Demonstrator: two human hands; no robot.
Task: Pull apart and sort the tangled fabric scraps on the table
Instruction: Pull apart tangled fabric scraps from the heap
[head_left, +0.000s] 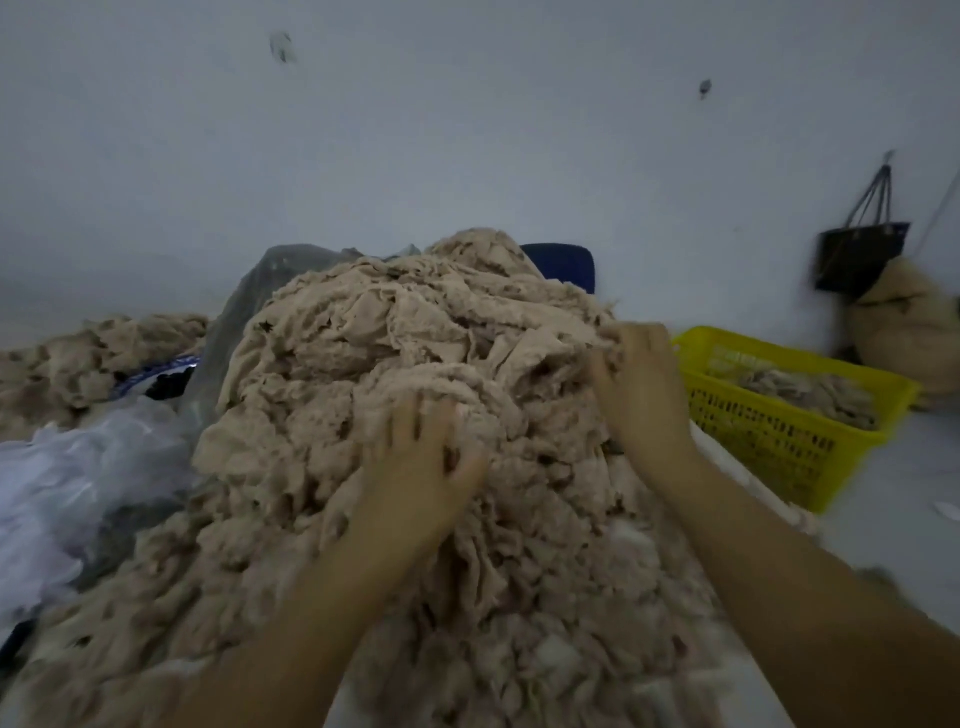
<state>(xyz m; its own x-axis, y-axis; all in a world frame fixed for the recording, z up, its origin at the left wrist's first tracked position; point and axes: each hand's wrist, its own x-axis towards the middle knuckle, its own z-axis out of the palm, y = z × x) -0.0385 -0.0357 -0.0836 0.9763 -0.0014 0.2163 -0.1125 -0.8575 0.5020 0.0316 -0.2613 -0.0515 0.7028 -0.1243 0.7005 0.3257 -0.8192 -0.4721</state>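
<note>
Big heap of beige fabric scraps (395, 364) fills the middle of my view, piled high on the bench (893, 483) and spilling toward me. My left hand (421, 457) is sunk into the front of the heap, fingers curled down into the cloth and thumb pressed in beside them, gripping a bunch. My right hand (639, 374) is further up on the right flank of the heap, fingers hooked over the top of a clump and holding it; the view is blurry, so I cannot tell the exact fingertip hold.

A yellow basket (810, 457) stands just right of the heap, near my right hand, with a few scraps lying in it. On the left is a crumpled clear plastic bag (78, 467), with a second, smaller scrap pile (78, 358) behind it. A blue object (566, 265) peeks out behind the heap. A dark bag (857, 254) hangs on the wall (467, 130) at far right, above a beige sack (904, 322).
</note>
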